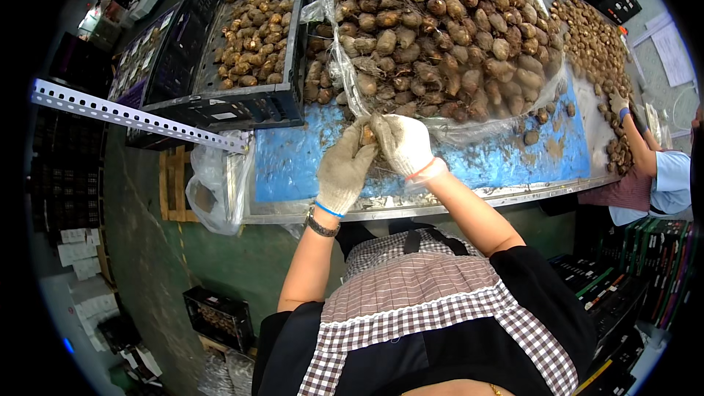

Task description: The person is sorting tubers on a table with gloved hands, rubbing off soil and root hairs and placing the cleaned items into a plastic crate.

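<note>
At the left, a white perforated metal bar (132,114) slants inward, with a wooden pallet (174,183) on the green floor (147,249) and a clear plastic bag (209,194) hanging by the corner of the bench (455,204). Lower down, a small black crate (218,323) holds brown produce. A large black crate (220,106) stands at the bench's left end, with a loose pile of light brown tubers (257,37) inside it. Right of it, a wet, soiled blue sheet (286,161) covers much of the bench top. Over its near part is the left hand (343,167), in a dirty knitted glove with a blue cuff edge, its thumb and fingers clamped on a small brown tuber (368,134). The right hand (405,145), gloved, with an orange cuff edge, meets it there; its fingers are bunched against the tuber, but whether they grip anything cannot be told. Just beyond the hands rises a big heap of hairy dark tubers (447,44) on clear plastic sheeting (346,77). Farther right, smaller tubers (594,37) spread along the bench, and a co-worker's gloved hand (620,103) reaches among them, the body in a light blue sleeve (672,176) beside the bench's edge.
</note>
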Motion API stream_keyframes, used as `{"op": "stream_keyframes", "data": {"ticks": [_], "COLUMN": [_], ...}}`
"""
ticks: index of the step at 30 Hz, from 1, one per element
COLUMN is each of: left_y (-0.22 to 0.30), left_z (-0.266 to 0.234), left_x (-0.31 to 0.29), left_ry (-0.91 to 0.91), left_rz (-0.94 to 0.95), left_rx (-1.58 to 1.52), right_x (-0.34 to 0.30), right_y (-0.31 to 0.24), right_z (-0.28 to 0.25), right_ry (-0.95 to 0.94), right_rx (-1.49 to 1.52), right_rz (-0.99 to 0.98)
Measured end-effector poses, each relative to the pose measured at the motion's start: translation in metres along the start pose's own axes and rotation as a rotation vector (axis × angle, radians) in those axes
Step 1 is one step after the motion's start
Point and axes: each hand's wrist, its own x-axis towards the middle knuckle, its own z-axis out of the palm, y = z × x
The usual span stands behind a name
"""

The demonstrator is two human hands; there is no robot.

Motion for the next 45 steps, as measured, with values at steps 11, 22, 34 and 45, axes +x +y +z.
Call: {"op": "stream_keyframes", "data": {"ticks": [11, 22, 34, 45], "left_y": [0.021, 0.007, 0.008, 0.004], "left_z": [-0.001, 0.018, 0.027, 0.027], "left_x": [0.003, 0.002, 0.006, 0.024], "left_ry": [0.077, 0.029, 0.108, 0.173], "left_rz": [0.055, 0.184, 0.214, 0.000], "left_rx": [0.333, 0.012, -0.157, -0.549], "right_x": [-0.005, -0.003, -0.022, -0.037], "right_y": [0.020, 0.042, 0.004, 0.008], "right_z": [-0.008, -0.010, -0.037, -0.018], "right_ry": [-0.139, -0.050, -0.233, -0.153], "right_rx": [0.429, 0.262, 1.008, 1.377], "right_rz": [0.131, 0.042, 0.425, 0.575]}}
